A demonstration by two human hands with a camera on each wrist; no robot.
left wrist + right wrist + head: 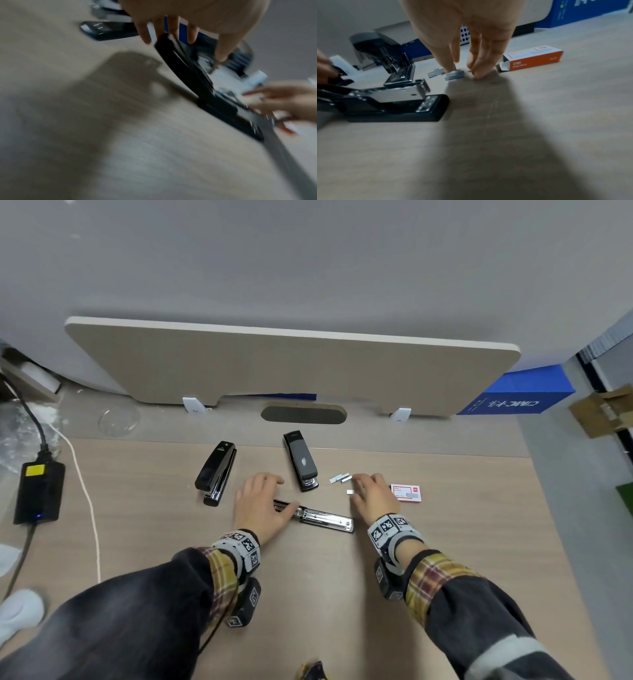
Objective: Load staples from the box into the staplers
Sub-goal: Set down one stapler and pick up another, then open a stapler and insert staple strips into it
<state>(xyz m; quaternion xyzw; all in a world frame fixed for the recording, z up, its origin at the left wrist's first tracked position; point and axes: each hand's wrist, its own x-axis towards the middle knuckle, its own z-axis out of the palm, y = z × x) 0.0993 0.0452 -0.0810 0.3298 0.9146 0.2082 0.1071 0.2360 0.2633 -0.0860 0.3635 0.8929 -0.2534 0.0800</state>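
Three black staplers lie on the wooden desk [342, 594]. One closed stapler [215, 472] is at the left and another [301, 465] in the middle. The third stapler [317, 516] [393, 104] is folded open flat with its metal magazine bared. My left hand [265, 498] [185, 44] rests with straight fingers on its black lid [181, 67], thumb against the magazine. Short staple strips [340, 478] [454, 75] lie loose right of the middle stapler. My right hand [359, 487] [464, 71] points down at them, thumb touching one strip, fingertips on the desk. The red-and-white staple box [406, 493] [532, 58] lies open beside it.
A beige divider panel [291, 364] stands along the back edge, with a blue box [513, 392] at its right end. A black power adapter [39, 491] and white cord [85, 491] lie at the left, near a clear round lid [118, 421].
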